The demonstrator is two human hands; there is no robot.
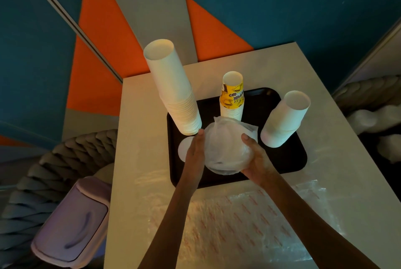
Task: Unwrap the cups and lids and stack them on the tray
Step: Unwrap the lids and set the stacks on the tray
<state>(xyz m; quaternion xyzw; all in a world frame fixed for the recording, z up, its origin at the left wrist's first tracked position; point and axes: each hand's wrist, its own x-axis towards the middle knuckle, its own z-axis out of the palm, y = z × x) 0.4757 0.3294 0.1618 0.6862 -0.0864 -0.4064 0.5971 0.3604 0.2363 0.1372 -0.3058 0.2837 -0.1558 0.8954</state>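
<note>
Over the near edge of the black plastic tray (288, 160), the plastic-wrapped stack of white lids (227, 149) lies between the hands: right hand (258, 160) cups it (thumb over), left hand (195, 151) presses flat alongside.

A black tray (282, 156) lies on the pale tabletop (141, 138). Three stacks of upturned cups stand on it: a tall stack (173, 91) of white cups at the left, a yellow stack (231, 97) at the back and a short stack (284, 121) of white cups at the right. Over the tray, the left hand (194, 153) presses straight fingers against a plastic-wrapped bundle (227, 147), which the right hand (258, 160) cups from the other side, thumb on top. A white lid (183, 147) lies under the left hand. Clear wrap (249, 221) lies on the near tabletop. A bin (73, 225) stands left of the table.
</note>
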